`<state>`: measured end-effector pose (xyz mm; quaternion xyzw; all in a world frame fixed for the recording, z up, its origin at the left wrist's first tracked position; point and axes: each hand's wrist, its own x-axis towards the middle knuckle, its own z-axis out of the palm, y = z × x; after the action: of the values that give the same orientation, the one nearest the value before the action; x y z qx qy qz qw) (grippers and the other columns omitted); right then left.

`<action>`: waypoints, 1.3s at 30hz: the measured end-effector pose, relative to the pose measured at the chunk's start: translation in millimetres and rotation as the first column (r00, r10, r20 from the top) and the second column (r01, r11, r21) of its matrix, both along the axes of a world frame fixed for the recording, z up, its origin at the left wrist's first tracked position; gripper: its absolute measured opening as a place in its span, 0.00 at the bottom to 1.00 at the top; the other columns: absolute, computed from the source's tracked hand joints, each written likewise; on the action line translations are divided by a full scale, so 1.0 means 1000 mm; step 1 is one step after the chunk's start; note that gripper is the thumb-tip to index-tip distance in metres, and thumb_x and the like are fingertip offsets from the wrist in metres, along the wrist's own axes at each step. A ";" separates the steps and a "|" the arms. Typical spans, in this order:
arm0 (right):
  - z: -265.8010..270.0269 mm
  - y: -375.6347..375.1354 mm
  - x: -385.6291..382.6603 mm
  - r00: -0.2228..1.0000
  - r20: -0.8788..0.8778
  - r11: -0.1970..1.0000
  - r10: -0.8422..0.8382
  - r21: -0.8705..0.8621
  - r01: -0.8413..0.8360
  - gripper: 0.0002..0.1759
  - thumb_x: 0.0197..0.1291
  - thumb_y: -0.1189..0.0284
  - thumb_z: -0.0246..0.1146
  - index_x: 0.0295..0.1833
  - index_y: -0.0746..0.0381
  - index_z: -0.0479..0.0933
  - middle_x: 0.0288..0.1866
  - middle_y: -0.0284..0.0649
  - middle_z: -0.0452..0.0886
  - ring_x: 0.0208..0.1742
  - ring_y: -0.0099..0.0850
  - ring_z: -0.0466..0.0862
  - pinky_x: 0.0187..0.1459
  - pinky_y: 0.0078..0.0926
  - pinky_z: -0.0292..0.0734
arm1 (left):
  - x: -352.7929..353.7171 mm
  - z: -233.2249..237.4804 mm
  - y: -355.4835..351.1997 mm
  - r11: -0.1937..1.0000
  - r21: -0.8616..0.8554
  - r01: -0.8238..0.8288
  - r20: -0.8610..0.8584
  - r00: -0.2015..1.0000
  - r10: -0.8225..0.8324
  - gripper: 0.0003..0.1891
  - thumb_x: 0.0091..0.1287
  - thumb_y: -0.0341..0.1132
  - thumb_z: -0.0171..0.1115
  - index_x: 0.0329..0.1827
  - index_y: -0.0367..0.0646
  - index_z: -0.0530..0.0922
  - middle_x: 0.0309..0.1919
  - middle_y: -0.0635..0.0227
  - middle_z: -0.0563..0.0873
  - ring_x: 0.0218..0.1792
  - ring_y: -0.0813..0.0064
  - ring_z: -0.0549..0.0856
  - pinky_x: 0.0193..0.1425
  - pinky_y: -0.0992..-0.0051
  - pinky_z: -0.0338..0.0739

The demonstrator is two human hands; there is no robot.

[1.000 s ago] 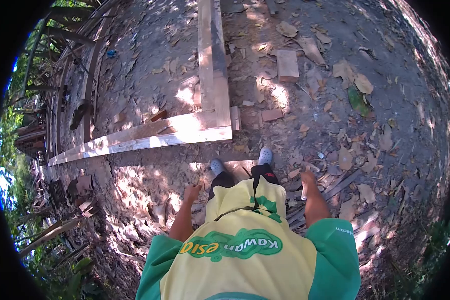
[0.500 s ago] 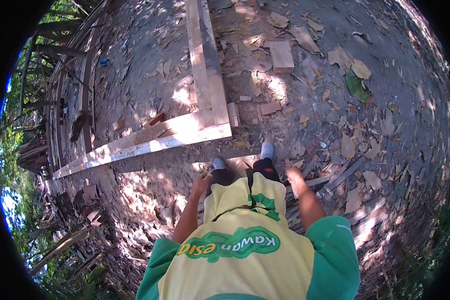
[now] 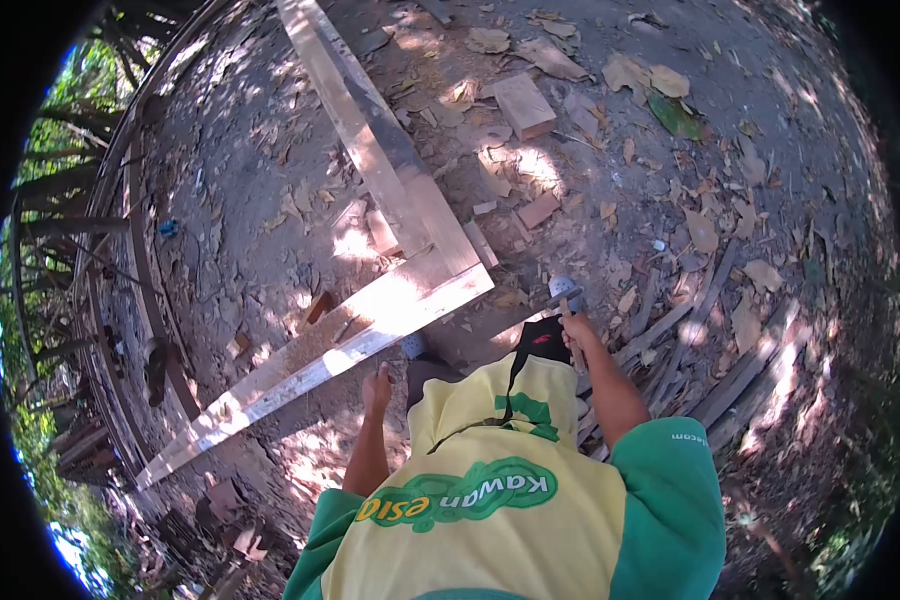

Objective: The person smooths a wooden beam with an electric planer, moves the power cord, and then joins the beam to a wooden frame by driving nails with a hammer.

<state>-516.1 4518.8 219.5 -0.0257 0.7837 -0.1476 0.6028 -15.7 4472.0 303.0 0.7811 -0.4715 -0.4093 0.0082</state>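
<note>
My right hand (image 3: pixel 576 328) is closed around the wooden handle of a hammer (image 3: pixel 564 298), its dark head above the fist, near my right shoe (image 3: pixel 563 286). Left of my body, my left hand (image 3: pixel 377 388) hangs with curled fingers; anything inside them is too small to make out. It is just below the long pale board (image 3: pixel 330 365) of a wooden frame on the ground. A second beam (image 3: pixel 375 150) meets that board at a corner in front of my feet. Neither hand touches the frame.
A wooden block (image 3: pixel 525 106) and a reddish offcut (image 3: pixel 538 210) lie beyond the corner. Scrap strips (image 3: pixel 705 290) are piled on the right. A small blue item (image 3: pixel 168 228) and a long beam (image 3: pixel 142 260) lie on the left. Dry leaves cover the ground.
The view has turned, so the frame appears tilted. My right hand has risen, and the hammer head now shows above it. My left hand appears slightly lower and farther left, away from my leg.
</note>
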 end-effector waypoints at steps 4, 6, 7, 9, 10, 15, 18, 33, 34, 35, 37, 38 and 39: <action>-0.008 0.018 0.080 0.938 -0.022 0.937 -0.345 -0.063 0.343 0.14 0.61 0.65 0.61 0.31 0.65 0.76 0.17 0.40 0.75 0.16 0.32 0.76 0.19 0.34 0.75 | 0.079 -0.023 -0.058 0.939 0.018 0.343 0.163 0.926 -0.341 0.31 0.70 0.58 0.48 0.32 0.37 0.85 0.28 0.47 0.85 0.37 0.48 0.87 0.46 0.55 0.77; 0.012 0.022 0.120 0.861 0.042 0.852 -0.506 -0.134 0.507 0.11 0.63 0.66 0.60 0.35 0.62 0.74 0.19 0.36 0.75 0.15 0.27 0.74 0.17 0.31 0.73 | 0.097 -0.026 -0.097 0.835 -0.020 0.551 0.305 0.798 -0.519 0.31 0.70 0.59 0.48 0.36 0.36 0.85 0.32 0.44 0.86 0.42 0.45 0.87 0.49 0.53 0.77; 0.018 0.030 0.141 0.802 0.072 0.784 -0.592 -0.178 0.595 0.11 0.63 0.66 0.60 0.35 0.62 0.74 0.19 0.35 0.75 0.15 0.27 0.74 0.17 0.30 0.73 | 0.088 -0.005 -0.116 0.792 0.090 0.604 0.311 0.738 -0.599 0.31 0.70 0.59 0.49 0.42 0.36 0.85 0.40 0.43 0.86 0.47 0.45 0.86 0.53 0.53 0.77; 0.042 0.041 0.181 0.661 0.126 0.612 -0.740 -0.279 0.740 0.10 0.64 0.65 0.60 0.37 0.62 0.74 0.20 0.34 0.75 0.16 0.24 0.75 0.17 0.27 0.73 | 0.081 0.002 -0.152 0.652 0.171 0.739 0.438 0.535 -0.722 0.29 0.67 0.59 0.55 0.45 0.37 0.85 0.44 0.45 0.87 0.50 0.47 0.85 0.54 0.53 0.78; 0.046 0.047 0.201 0.592 0.147 0.530 -0.792 -0.314 0.787 0.10 0.64 0.66 0.60 0.36 0.61 0.74 0.23 0.34 0.75 0.18 0.24 0.76 0.17 0.26 0.74 | 0.084 -0.012 -0.170 0.608 0.215 0.764 0.460 0.470 -0.754 0.29 0.65 0.59 0.57 0.45 0.38 0.85 0.45 0.46 0.86 0.51 0.49 0.85 0.55 0.53 0.78; 0.024 0.068 0.281 0.130 0.397 0.069 -0.909 -0.164 0.984 0.05 0.65 0.68 0.54 0.42 0.58 0.68 0.23 0.31 0.70 0.17 0.21 0.71 0.17 0.21 0.68 | 0.011 -0.026 -0.232 0.538 0.042 0.842 0.418 0.474 -0.775 0.29 0.69 0.59 0.50 0.34 0.41 0.86 0.30 0.50 0.87 0.37 0.49 0.87 0.44 0.56 0.79; -0.009 0.071 0.304 -0.186 0.480 -0.153 -0.857 0.108 0.982 0.08 0.67 0.65 0.57 0.43 0.57 0.68 0.22 0.29 0.66 0.16 0.17 0.65 0.17 0.17 0.63 | -0.048 -0.063 -0.251 0.444 0.075 0.893 0.407 0.379 -0.831 0.32 0.72 0.60 0.43 0.34 0.40 0.85 0.32 0.51 0.87 0.38 0.47 0.86 0.43 0.52 0.76; -0.146 -0.017 0.356 -0.281 0.459 -0.160 -0.843 0.285 0.945 0.22 0.73 0.52 0.52 0.49 0.62 0.70 0.20 0.27 0.66 0.14 0.16 0.65 0.16 0.18 0.60 | -0.281 -0.343 -0.261 -0.511 -0.384 0.769 0.585 -0.225 -0.779 0.13 0.72 0.40 0.50 0.43 0.42 0.81 0.36 0.55 0.81 0.39 0.49 0.79 0.47 0.54 0.72; -0.149 -0.021 0.359 -0.274 0.447 -0.149 -0.852 0.295 0.944 0.22 0.73 0.52 0.52 0.49 0.62 0.70 0.19 0.27 0.66 0.14 0.16 0.65 0.15 0.18 0.60 | -0.277 -0.354 -0.258 -0.493 -0.419 0.763 0.556 -0.214 -0.803 0.13 0.72 0.39 0.50 0.41 0.41 0.80 0.36 0.55 0.81 0.38 0.49 0.79 0.45 0.54 0.72; -0.152 -0.025 0.362 -0.277 0.445 -0.143 -0.851 0.311 0.939 0.22 0.73 0.52 0.52 0.49 0.62 0.70 0.19 0.27 0.66 0.14 0.16 0.64 0.15 0.18 0.59 | -0.274 -0.362 -0.257 -0.471 -0.454 0.756 0.526 -0.199 -0.827 0.14 0.72 0.39 0.49 0.39 0.39 0.80 0.35 0.55 0.82 0.37 0.49 0.79 0.44 0.55 0.72; -0.159 -0.030 0.363 -0.272 0.450 -0.122 -0.851 0.334 0.935 0.22 0.74 0.52 0.51 0.49 0.61 0.70 0.19 0.27 0.66 0.14 0.16 0.64 0.15 0.18 0.58 | -0.271 -0.369 -0.260 -0.414 -0.462 0.785 0.474 -0.176 -0.863 0.14 0.71 0.39 0.50 0.34 0.40 0.80 0.29 0.57 0.80 0.34 0.52 0.79 0.40 0.56 0.72; -0.163 -0.032 0.363 -0.282 0.447 -0.133 -0.849 0.337 0.932 0.22 0.74 0.51 0.51 0.49 0.61 0.70 0.19 0.27 0.65 0.13 0.16 0.64 0.15 0.18 0.58 | -0.270 -0.369 -0.263 -0.388 -0.463 0.797 0.452 -0.164 -0.877 0.15 0.71 0.40 0.51 0.31 0.41 0.80 0.27 0.58 0.79 0.33 0.53 0.78 0.39 0.57 0.72; -0.164 -0.033 0.363 -0.297 0.443 -0.145 -0.846 0.345 0.927 0.21 0.74 0.51 0.52 0.49 0.61 0.70 0.19 0.27 0.65 0.13 0.16 0.63 0.15 0.18 0.57 | -0.268 -0.368 -0.264 -0.392 -0.470 0.791 0.460 -0.160 -0.874 0.15 0.71 0.40 0.51 0.30 0.41 0.80 0.26 0.58 0.79 0.32 0.53 0.78 0.38 0.58 0.72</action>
<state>-153.2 4485.9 55.7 0.5742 0.2984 -0.6043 0.4648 -283.6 4208.0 -65.1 0.0430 -0.9925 -0.1141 -0.0079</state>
